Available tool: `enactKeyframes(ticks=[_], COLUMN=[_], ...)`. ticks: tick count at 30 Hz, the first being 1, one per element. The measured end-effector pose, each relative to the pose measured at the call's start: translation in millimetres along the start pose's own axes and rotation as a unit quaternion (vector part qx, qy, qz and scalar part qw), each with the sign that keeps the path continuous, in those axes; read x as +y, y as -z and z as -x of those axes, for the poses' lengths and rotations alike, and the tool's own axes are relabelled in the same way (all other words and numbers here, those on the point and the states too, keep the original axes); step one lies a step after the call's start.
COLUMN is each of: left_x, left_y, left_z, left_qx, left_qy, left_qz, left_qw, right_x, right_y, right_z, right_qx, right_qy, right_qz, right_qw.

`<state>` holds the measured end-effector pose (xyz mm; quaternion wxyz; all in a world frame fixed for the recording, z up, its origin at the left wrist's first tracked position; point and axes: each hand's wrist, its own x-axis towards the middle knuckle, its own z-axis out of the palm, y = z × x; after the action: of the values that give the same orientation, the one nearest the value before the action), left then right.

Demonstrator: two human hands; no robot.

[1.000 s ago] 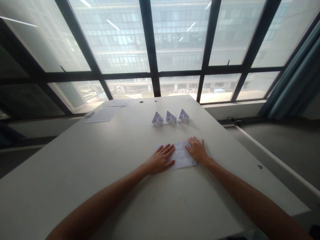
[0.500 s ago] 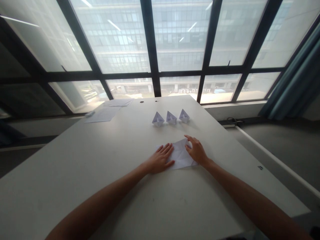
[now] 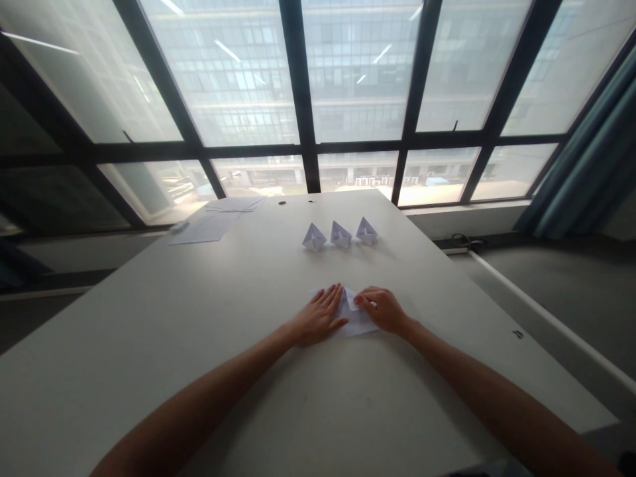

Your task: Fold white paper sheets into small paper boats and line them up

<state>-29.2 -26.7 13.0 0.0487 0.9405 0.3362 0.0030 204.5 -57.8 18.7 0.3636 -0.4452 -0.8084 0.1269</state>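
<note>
A white sheet of paper point(image 3: 358, 323) lies on the white table between my hands. My left hand point(image 3: 320, 317) rests flat on its left part, fingers stretched out. My right hand point(image 3: 382, 310) pinches the paper's right corner, which is folded over toward the middle, and its fingers are curled together. The folded flap shows beside the right fingertips, while its outer edge is hidden under that hand. Beyond my hands stand three folded paper boats in a row: a left boat point(image 3: 313, 238), a middle boat point(image 3: 340, 234) and a right boat point(image 3: 366, 231).
At the table's far left lie flat white sheets point(image 3: 203, 227). The white table point(image 3: 209, 298) reaches toward large dark-framed windows. A blue curtain point(image 3: 561, 172) hangs at the right, and a white pipe point(image 3: 536, 305) runs along the floor there.
My right hand has moved left and curled its fingers, carrying the paper's right corner over toward the middle. My left hand has stayed flat in place. The boats have not moved.
</note>
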Motion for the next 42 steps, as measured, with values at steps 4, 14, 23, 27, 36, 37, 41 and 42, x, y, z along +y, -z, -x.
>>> enactKeyframes(ticks=[4,14,23,27,36,37,41,42], left_x=[-1.4,2.3,2.5,2.2,1.0,0.7,-0.2,-0.2], left_y=[-0.3,4.4,-0.9,1.5,1.4,1.2,-0.2,-0.5], left_z=[1.3,-5.3,-3.7,-3.0,-2.2,-2.2,-2.8,-2.9], left_qx=[0.008,0.093,0.062,0.05,0.042,0.041,0.04,0.041], left_qy=[-0.014,0.028,0.011,0.011,0.011,0.011,0.008,0.008], left_qz=[0.013,0.052,0.04,0.03,0.024,0.024,0.025,0.024], left_qw=[1.0,0.994,0.997,0.998,0.999,0.999,0.999,0.999], right_x=[-2.0,4.5,1.6,9.6,37.3,39.2,39.0,36.6], right_y=[0.1,-5.6,-11.4,-13.4,7.5,10.4,13.1,11.2], right_z=[-0.2,-0.6,2.6,3.7,6.1,6.2,4.1,3.0], right_qx=[-0.071,-0.056,-0.079,-0.102,-0.175,-0.181,-0.138,-0.115], right_qy=[0.012,0.026,-0.006,-0.067,-0.127,-0.124,-0.102,-0.095], right_qz=[0.031,0.067,0.142,0.184,0.18,0.175,0.174,0.174], right_qw=[0.997,0.996,0.987,0.975,0.96,0.96,0.97,0.973])
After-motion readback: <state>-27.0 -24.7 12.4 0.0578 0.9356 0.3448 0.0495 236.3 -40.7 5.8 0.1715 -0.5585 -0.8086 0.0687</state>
